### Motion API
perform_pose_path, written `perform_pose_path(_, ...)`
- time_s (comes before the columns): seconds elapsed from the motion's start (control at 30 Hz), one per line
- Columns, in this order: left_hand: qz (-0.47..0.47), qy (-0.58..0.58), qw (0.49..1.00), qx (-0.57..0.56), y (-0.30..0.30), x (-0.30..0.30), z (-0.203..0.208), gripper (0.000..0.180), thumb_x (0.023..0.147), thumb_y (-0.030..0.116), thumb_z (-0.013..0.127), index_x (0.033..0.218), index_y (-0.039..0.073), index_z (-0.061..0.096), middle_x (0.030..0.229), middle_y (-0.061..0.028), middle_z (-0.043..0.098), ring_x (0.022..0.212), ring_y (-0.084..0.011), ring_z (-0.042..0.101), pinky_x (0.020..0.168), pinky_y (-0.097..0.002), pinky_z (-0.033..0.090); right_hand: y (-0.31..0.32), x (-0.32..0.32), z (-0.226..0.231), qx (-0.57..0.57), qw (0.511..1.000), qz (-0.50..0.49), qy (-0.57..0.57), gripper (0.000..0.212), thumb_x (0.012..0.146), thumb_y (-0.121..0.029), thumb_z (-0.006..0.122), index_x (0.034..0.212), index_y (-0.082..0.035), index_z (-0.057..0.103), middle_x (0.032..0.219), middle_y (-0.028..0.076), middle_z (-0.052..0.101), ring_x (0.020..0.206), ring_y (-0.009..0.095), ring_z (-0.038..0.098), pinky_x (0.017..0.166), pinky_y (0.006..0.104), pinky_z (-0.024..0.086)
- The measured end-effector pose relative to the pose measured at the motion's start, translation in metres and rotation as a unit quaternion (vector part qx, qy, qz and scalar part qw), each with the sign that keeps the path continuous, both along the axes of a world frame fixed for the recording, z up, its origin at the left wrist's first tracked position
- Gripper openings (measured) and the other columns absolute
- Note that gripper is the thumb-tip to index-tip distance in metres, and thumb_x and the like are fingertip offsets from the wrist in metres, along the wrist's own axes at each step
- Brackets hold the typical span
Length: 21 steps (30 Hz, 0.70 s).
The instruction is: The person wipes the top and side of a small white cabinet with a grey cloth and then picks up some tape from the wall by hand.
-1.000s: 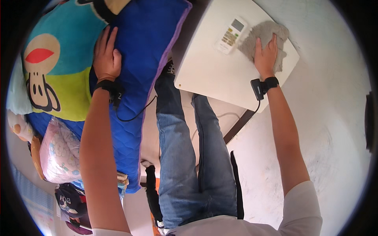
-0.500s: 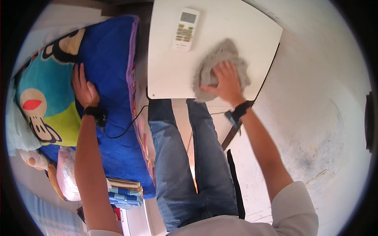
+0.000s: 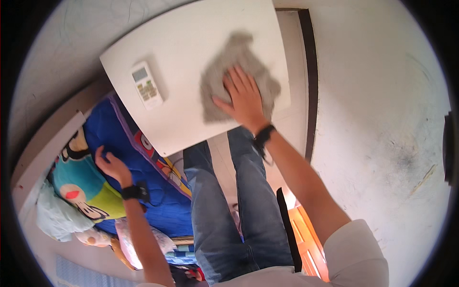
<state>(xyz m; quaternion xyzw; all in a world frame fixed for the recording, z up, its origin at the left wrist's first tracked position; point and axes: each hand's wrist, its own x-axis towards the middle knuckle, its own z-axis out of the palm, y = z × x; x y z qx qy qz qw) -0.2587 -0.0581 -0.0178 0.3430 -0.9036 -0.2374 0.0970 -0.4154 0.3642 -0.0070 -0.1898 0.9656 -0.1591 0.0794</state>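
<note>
My right hand (image 3: 245,98) lies flat with spread fingers on a grey cloth (image 3: 215,93), pressing it against a white tabletop (image 3: 186,52). The cloth is spread wide near the table's right side and is slightly blurred. A white remote control (image 3: 147,86) with a small screen rests to the left, apart from the cloth. Over the blue quilt (image 3: 158,179), beside a colourful cartoon pillow (image 3: 76,177), my left hand (image 3: 114,166) is open with loosely bent fingers and nothing in it. Each wrist wears a black strap.
A pale scuffed wall (image 3: 373,119) rises on the right, with a dark strip (image 3: 311,71) at its foot. On the left, the bed holds a pale pillow (image 3: 60,215) and a plush toy (image 3: 93,237). Near my right elbow stands an orange wooden piece (image 3: 308,239).
The view has turned, so the table and bed appear tilted. My left hand has drawn away from the cartoon pillow. Under my right hand, the cloth now lies flatter and more spread out.
</note>
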Motion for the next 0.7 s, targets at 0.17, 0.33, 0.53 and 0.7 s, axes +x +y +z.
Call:
perform_pose_path(0.17,0.215,0.137,0.905,0.34,0.147,-0.054,-0.029,0.033,0.103,0.02,0.041,0.126,0.001,0.054,0.117,-0.014,0.061,0.108,-0.0274,0.056,0.097,-0.0405,0.044,0.06,0.023,0.022,-0.001,0.99,0.006,-0.142,0.072,0.076,-0.059,0.073,0.129,-0.011,0.061,0.147,0.01,0.048,0.143,0.025,0.035,0.118,0.0457,0.026)
perform_pose_path(0.33,0.177,-0.085,0.955,-0.221,0.185,-0.063,-0.078,0.038,0.104,0.028,0.036,0.118,-0.003,0.053,0.097,-0.0218,0.06,0.084,-0.042,0.059,0.07,-0.0508,0.048,0.065,-0.092,0.006,-0.014,0.996,0.083,-0.02,0.087,0.069,-0.07,0.071,0.134,-0.013,0.058,0.148,0.009,0.048,0.143,0.023,0.036,0.12,0.0453,0.023)
perform_pose_path(0.53,0.183,-0.143,0.949,-0.213,0.185,-0.066,-0.08,0.034,0.103,0.028,0.03,0.106,0.001,0.05,0.097,-0.0181,0.055,0.087,-0.0402,0.057,0.074,-0.0492,0.046,0.053,-0.179,-0.015,-0.024,0.983,0.006,0.182,0.081,0.078,-0.068,0.063,0.137,-0.012,0.056,0.15,0.007,0.046,0.142,0.022,0.035,0.119,0.0453,0.022)
perform_pose_path(0.7,0.217,-0.152,0.95,-0.168,0.19,-0.068,-0.061,0.037,0.103,0.029,0.029,0.109,0.001,0.052,0.098,-0.018,0.056,0.089,-0.0409,0.056,0.077,-0.0506,0.044,0.038,-0.072,-0.007,0.034,0.987,-0.148,0.048,0.075,0.082,-0.06,0.063,0.132,-0.004,0.058,0.155,0.01,0.039,0.144,0.027,0.031,0.118,0.0515,0.017)
